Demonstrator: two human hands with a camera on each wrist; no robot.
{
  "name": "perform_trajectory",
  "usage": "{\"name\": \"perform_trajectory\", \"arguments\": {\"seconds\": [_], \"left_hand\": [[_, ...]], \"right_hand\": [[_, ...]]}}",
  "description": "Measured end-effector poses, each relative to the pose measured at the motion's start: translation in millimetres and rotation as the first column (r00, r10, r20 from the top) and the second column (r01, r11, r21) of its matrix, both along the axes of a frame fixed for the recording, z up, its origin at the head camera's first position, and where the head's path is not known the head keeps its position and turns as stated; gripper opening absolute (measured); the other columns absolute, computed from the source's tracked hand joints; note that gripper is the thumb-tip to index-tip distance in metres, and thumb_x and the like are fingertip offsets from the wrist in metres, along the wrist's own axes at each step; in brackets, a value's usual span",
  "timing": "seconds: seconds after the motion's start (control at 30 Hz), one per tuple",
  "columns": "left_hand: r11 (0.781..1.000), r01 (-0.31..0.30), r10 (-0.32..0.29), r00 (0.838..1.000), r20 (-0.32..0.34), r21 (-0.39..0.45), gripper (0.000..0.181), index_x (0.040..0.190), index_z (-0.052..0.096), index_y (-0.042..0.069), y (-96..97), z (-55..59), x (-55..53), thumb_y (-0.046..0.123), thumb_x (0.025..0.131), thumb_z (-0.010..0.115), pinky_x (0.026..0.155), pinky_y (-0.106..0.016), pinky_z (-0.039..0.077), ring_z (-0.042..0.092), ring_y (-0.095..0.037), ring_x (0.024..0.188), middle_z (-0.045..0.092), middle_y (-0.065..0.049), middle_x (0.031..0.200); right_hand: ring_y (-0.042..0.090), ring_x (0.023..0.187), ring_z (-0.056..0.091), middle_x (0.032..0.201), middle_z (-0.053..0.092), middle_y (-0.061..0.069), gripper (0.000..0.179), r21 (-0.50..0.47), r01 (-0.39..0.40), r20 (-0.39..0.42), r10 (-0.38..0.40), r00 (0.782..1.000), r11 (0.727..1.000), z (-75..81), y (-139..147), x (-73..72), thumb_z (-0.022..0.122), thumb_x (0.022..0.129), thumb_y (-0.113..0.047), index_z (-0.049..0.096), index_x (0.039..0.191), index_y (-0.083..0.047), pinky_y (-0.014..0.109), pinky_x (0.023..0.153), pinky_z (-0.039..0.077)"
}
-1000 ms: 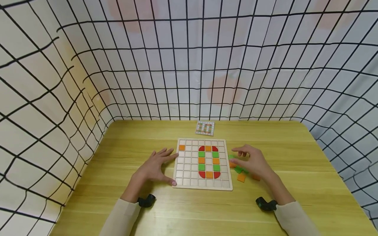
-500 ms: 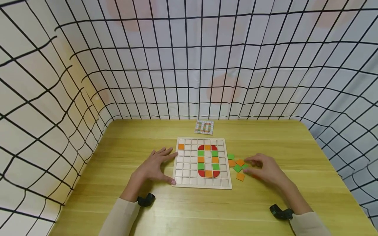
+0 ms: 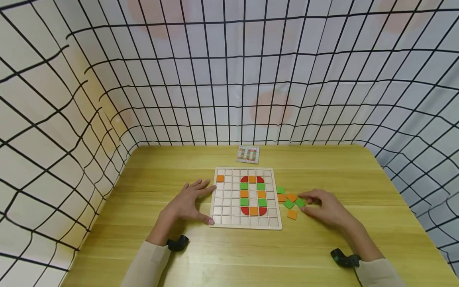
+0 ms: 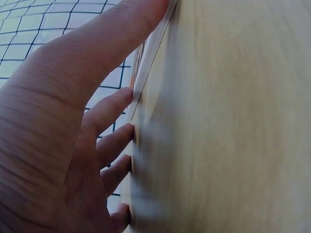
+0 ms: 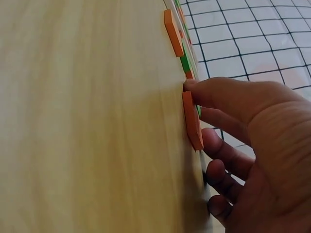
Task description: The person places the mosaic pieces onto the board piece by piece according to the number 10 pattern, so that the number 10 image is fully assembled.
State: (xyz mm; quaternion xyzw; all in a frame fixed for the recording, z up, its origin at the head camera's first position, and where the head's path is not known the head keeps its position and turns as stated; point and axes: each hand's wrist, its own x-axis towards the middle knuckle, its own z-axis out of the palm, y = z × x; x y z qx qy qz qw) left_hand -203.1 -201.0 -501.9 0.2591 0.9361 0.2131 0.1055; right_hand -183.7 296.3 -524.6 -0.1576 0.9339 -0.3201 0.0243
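Note:
In the head view, my left hand [image 3: 188, 202] lies spread at the left edge of a square wooden grid board [image 3: 229, 223]. Its thumb touches the near left corner. An outline of red, orange and green pieces fills part of the board, with one orange tile [image 3: 220, 178] at its upper left. My right hand [image 3: 328, 207] pinches a green tile [image 3: 300, 203] between thumb and index finger at the loose pile. In the right wrist view, an orange tile [image 5: 191, 121] stands close beside the thumb, its other side hidden. The remaining fingers are curled loosely.
Several loose tiles lie right of the board, among them a green tile [image 3: 288, 204] and an orange tile [image 3: 292, 215]. Behind the board lies a small pattern card [image 3: 248, 154]. Black netting [image 3: 229, 95] over white cloth surrounds the wooden table [image 3: 229, 259].
My right hand has moved right and nearer from beside the board, over the loose tiles, to the green tile at the pile's right. My left hand has stayed at the board.

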Motion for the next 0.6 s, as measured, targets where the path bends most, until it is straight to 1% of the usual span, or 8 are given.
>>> {"name": "perform_trajectory", "arguments": {"seconds": [0.07, 0.13, 0.37, 0.53, 0.6], "left_hand": [[1.0, 0.0, 0.0, 1.0, -0.004, -0.003, 0.116, 0.159, 0.041, 0.03, 0.7, -1.3, -0.2, 0.075, 0.062, 0.086, 0.124, -0.071, 0.008, 0.016, -0.038, 0.16, 0.026, -0.006, 0.171], [1.0, 0.0, 0.0, 1.0, -0.008, -0.005, 0.116, 0.159, 0.041, 0.03, 0.8, -1.9, -0.3, 0.074, 0.062, 0.086, 0.124, -0.071, 0.009, 0.016, -0.038, 0.16, 0.026, -0.006, 0.171], [1.0, 0.003, -0.003, 1.0, -0.009, -0.004, 0.116, 0.16, 0.041, 0.029, 0.1, -1.1, 0.8, 0.074, 0.062, 0.086, 0.124, -0.072, 0.009, 0.017, -0.039, 0.159, 0.027, -0.007, 0.171], [1.0, 0.003, -0.003, 1.0, -0.002, 0.0, 0.117, 0.16, 0.041, 0.029, 0.5, 0.0, 1.1, 0.074, 0.062, 0.086, 0.124, -0.072, 0.009, 0.016, -0.039, 0.16, 0.027, -0.007, 0.171], [1.0, 0.001, -0.001, 1.0, -0.004, 0.004, 0.116, 0.159, 0.042, 0.029, 0.9, -0.2, 0.6, 0.073, 0.062, 0.087, 0.124, -0.072, 0.009, 0.017, -0.039, 0.159, 0.028, -0.007, 0.171]], "right_hand": [[0.01, 0.083, 0.05, 0.089, 0.059, -0.009, 0.038, 0.006, -0.012, -0.016, 0.013, 1.0, 1.0, -0.7, 0.4, 0.6, 0.08, 0.091, -0.034, 0.074, 0.126, -0.02, 0.025, 0.074, 0.041], [0.011, 0.083, 0.05, 0.088, 0.059, -0.009, 0.035, -0.001, -0.009, -0.017, 0.009, 1.0, 1.0, -0.8, -0.4, 1.2, 0.08, 0.091, -0.034, 0.076, 0.123, -0.021, 0.025, 0.074, 0.041], [0.012, 0.083, 0.051, 0.09, 0.061, -0.007, 0.03, -0.032, 0.047, 0.02, -0.046, 0.999, 0.998, -0.8, -2.4, 2.1, 0.081, 0.09, -0.041, 0.078, 0.114, -0.024, 0.025, 0.072, 0.042], [0.013, 0.082, 0.051, 0.091, 0.061, -0.003, 0.034, -0.086, 0.085, 0.059, -0.08, 0.995, 0.993, 3.4, -2.6, 1.2, 0.082, 0.089, -0.042, 0.076, 0.115, -0.022, 0.025, 0.068, 0.043], [0.014, 0.082, 0.051, 0.093, 0.061, -0.002, 0.036, -0.097, 0.092, 0.06, -0.087, 0.994, 0.991, 6.0, -3.7, -0.8, 0.081, 0.089, -0.043, 0.075, 0.117, -0.021, 0.026, 0.067, 0.044]]}}
